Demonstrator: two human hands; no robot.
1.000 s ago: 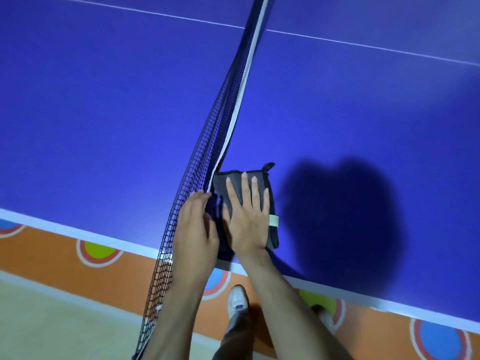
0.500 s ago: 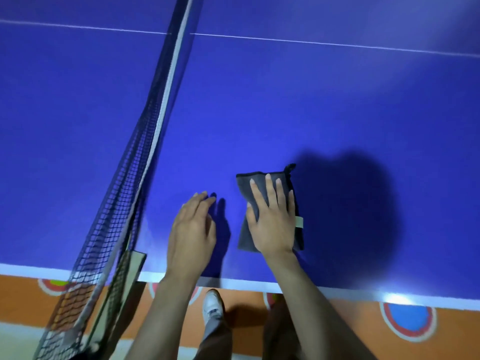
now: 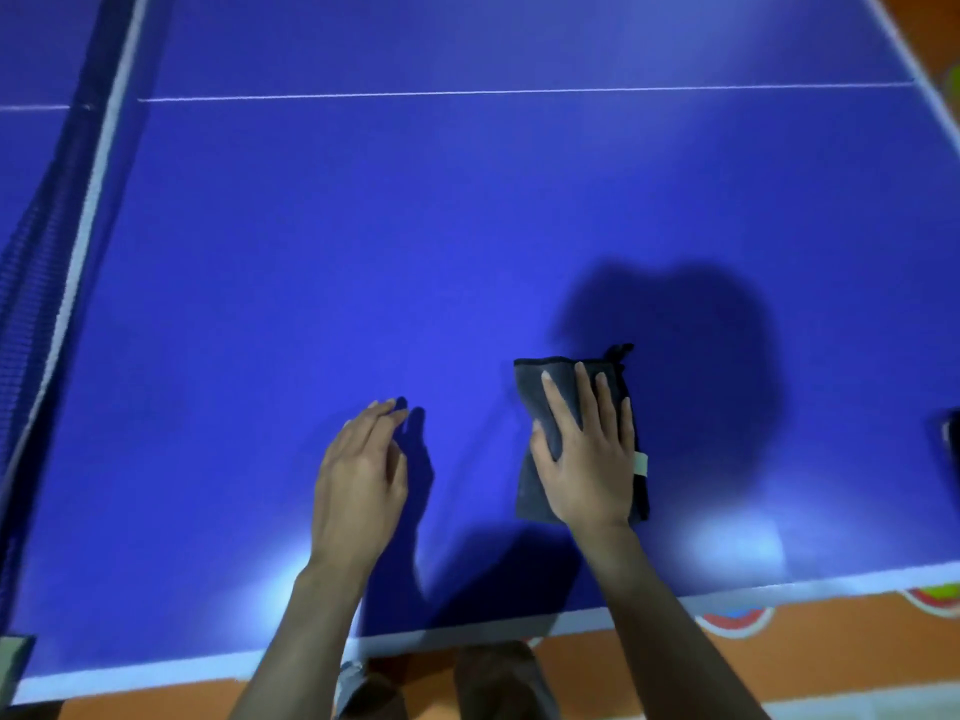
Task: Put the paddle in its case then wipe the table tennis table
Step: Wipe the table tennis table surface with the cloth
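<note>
A folded grey cloth with black edging lies flat on the blue table tennis table, near its front edge. My right hand presses down on the cloth with straight, spread fingers. To its left, my left hand hovers or rests lightly on the bare table surface with fingers straight and together, holding nothing. A dark object shows at the right frame edge; too little of it is visible to tell what it is.
The net with its white top band runs along the left side. The white centre line crosses the table further back. The table's white front edge lies close to me, above an orange patterned floor.
Both hands and the cloth have moved to the right along the table, away from the net. The net has gone from beside my left hand to the far left of the view.
</note>
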